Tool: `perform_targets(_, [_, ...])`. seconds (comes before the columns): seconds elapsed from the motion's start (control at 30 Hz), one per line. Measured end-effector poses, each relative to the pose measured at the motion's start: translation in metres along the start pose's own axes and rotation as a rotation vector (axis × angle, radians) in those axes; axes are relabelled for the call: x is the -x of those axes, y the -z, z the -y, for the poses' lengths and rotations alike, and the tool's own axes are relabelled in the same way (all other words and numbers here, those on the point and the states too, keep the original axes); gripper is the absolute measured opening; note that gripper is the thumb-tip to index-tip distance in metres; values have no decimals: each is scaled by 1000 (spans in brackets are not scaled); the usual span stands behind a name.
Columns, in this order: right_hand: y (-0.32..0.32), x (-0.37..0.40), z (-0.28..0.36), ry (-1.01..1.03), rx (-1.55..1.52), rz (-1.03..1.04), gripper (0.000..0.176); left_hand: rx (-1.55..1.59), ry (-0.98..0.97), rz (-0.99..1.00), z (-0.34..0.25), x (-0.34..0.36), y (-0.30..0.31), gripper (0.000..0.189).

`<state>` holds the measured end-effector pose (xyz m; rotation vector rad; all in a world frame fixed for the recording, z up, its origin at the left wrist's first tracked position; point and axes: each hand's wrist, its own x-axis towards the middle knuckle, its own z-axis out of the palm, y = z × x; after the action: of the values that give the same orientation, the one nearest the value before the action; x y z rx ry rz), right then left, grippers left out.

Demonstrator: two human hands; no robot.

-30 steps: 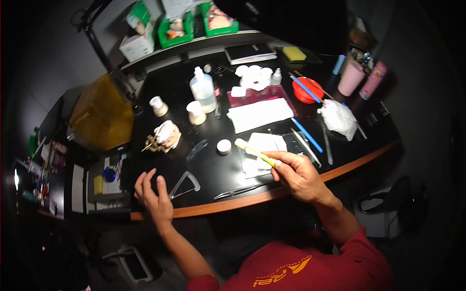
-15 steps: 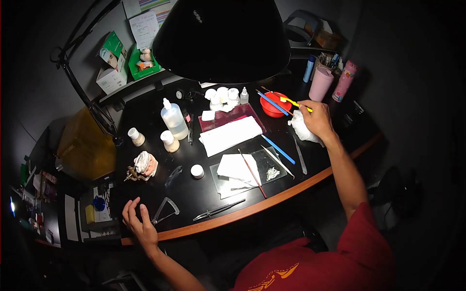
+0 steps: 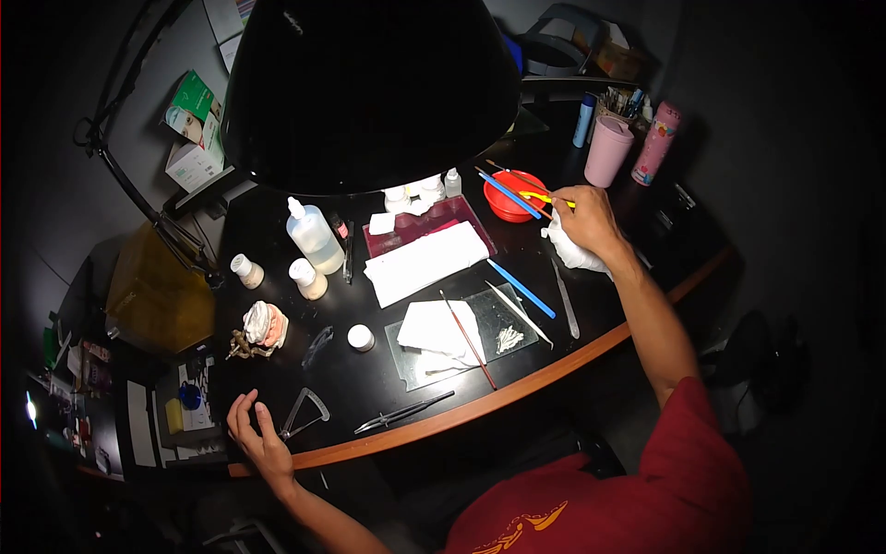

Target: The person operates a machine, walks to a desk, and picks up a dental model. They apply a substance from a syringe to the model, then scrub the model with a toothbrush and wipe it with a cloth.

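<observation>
Since 0.5 s ago the right hand (image 3: 586, 222) has edged its pinched yellow brush (image 3: 544, 197) over the red bowl (image 3: 510, 196); dip lightly, wrist steadied on the white cloth (image 3: 568, 251), while the left hand (image 3: 258, 439) rests open beside the calipers (image 3: 305, 413)

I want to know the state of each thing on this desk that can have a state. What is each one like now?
right hand, shut on the yellow brush
yellow brush, held with its tip over the red bowl
left hand, open, resting at the desk edge
bottle, upright, capped
pink cup, upright
white jar, lid on
wad, crumpled, under the right hand
</observation>
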<state>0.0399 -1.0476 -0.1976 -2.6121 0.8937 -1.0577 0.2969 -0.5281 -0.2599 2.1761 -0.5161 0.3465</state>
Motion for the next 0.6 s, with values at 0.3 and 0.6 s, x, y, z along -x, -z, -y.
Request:
perform_targets(0.3, [5,-5,7,-143,-25,72,21,-19,-13,-16,1,2,2,33])
perform_targets(0.6, [21,1,4,-160,-126,-74,22,133,-204,-210,1,3,-1,17])
